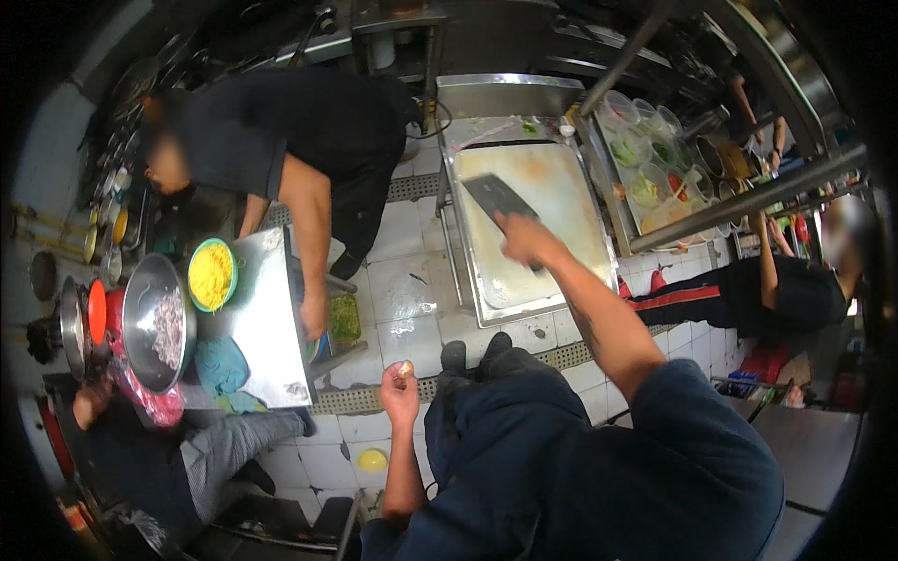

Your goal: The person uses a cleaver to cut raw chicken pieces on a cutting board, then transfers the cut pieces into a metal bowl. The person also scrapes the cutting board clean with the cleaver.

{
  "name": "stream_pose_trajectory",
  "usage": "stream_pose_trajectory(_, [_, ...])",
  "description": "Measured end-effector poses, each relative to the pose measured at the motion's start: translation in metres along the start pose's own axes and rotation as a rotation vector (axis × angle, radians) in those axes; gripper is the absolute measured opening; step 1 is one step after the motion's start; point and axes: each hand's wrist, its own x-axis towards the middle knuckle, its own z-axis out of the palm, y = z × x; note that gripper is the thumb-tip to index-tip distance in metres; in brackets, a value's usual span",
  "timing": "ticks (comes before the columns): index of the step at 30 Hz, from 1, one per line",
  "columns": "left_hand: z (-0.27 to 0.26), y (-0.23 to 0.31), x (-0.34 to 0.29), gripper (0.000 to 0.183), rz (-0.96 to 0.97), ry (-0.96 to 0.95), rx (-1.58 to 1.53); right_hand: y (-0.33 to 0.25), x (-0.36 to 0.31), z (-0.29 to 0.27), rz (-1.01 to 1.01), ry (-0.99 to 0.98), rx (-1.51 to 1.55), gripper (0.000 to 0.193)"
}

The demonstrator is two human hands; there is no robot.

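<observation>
My right hand (531, 239) is closed round the handle of a cleaver (494, 194), whose wide dark blade lies flat over a large pale cutting board (519, 280). Brownish stains mark the board's far part; it rests on a metal worktable (486, 316). My left hand (400, 397) is held low, away from the board and above the tiled floor. Its fingers are curled round a small pale-brown piece (404, 371), too small for me to tell its kind.
At left, a metal table (267, 346) bears a bowl of yellow noodles (211, 276), a steel bowl (137, 323) and a teal cloth (222, 366). Co-workers stand on both sides. A rack (622, 224) of clear tubs stands right of the board. A yellow bowl (371, 460) sits low beside my left forearm.
</observation>
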Motion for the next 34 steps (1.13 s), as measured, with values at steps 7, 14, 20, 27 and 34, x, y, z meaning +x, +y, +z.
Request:
stream_pose_trajectory(7, [0.001,0.02,0.01,0.027,0.026,-0.003,0.042,0.011,0.097,-0.091,0.218,-0.089,0.309,0.052])
stream_pose_trajectory(14, [-0.024,0.002,-0.013,0.026,-0.036,-0.001,0.089,0.133,-0.042,0.006,0.295,0.541,0.492,0.043])
stream_pose_trajectory(20, [-0.023,-0.009,-0.008,0.023,-0.011,-0.106,0.165,0.215,-0.079,0.041,0.711,0.362,1.095,0.054])
stream_pose_trajectory(27, [0.009,0.024,0.011,0.026,-0.004,-0.252,0.186,0.237,-0.041,0.066,0.595,0.412,0.971,0.056])
stream_pose_trajectory(34, [0.023,0.022,-0.002,0.029,0.01,-0.267,0.254,0.269,0.007,0.066,0.679,0.301,0.911,0.087])
